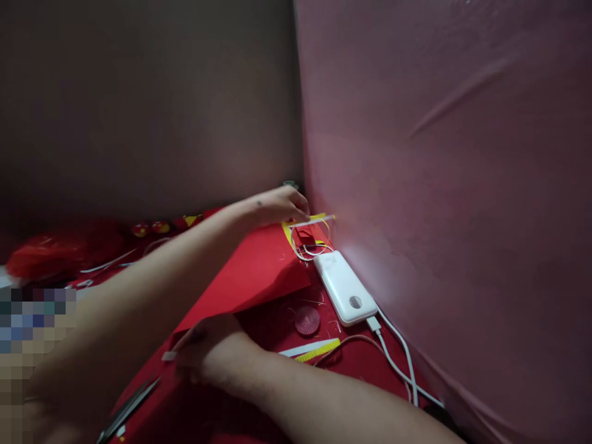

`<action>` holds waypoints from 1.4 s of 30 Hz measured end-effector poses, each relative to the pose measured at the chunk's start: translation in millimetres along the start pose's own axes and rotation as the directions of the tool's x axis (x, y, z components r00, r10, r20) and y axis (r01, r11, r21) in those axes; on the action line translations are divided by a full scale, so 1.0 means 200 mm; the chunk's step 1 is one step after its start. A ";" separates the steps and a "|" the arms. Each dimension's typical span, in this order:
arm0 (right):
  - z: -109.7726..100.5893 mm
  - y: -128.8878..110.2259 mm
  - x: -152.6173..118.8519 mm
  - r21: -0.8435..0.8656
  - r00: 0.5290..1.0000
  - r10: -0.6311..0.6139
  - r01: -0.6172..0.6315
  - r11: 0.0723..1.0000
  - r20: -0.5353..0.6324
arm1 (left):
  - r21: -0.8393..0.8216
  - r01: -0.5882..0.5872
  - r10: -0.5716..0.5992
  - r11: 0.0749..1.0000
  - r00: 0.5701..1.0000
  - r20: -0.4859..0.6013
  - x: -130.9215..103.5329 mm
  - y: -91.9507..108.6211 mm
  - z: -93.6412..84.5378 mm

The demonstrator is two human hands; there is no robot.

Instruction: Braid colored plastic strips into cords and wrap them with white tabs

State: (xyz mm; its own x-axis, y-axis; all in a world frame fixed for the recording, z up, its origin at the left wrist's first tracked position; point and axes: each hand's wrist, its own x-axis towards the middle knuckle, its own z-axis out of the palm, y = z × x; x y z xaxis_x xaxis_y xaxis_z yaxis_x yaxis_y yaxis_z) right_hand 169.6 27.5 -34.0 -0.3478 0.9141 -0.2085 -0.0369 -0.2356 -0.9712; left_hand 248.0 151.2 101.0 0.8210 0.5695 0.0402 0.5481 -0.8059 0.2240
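My left hand (290, 203) reaches to the far corner, its fingers curled down beside a white strip (320, 221) and yellow pieces. What lies under those fingers is hidden. Nearer to me, my right hand (210, 351) is closed at the near edge of a large red sheet (263, 265). A small pale piece (169, 356) sticks out by its shaded fingertips, and I cannot make out what they grip. My left forearm passes over part of the sheet.
A white power bank (346, 290) with cables lies along the pink wall (439, 185). Near it are a round pink disc (307, 321) and a yellow-and-white strip (319, 349). Scissors (132, 407) lie at the lower left, a red plastic bag (46, 253) farther back.
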 end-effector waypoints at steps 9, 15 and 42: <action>-0.04 -0.02 -0.07 0.124 0.998 -0.034 0.026 0.992 0.061 | -0.770 -0.057 -0.349 0.635 0.868 -0.352 -0.46 -0.25 -0.33; -0.04 0.01 -0.08 0.137 0.995 -0.077 0.068 0.988 0.062 | -0.686 0.004 -0.322 0.728 0.885 -0.337 -0.88 -0.24 -0.31; -0.16 -0.06 -0.16 0.404 0.943 -0.141 0.007 0.915 0.303 | 0.196 0.012 0.077 0.981 0.893 -0.443 -1.50 -0.26 0.26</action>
State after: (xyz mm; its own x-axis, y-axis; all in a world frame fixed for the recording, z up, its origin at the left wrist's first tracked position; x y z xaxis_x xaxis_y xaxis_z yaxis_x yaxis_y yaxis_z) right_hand 210.6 12.4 -19.7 -0.6062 0.7949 -0.0248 -0.4150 -0.3428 -0.8428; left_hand -19.2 13.8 25.6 0.7048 0.5182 0.4845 0.5790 -0.8148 0.0292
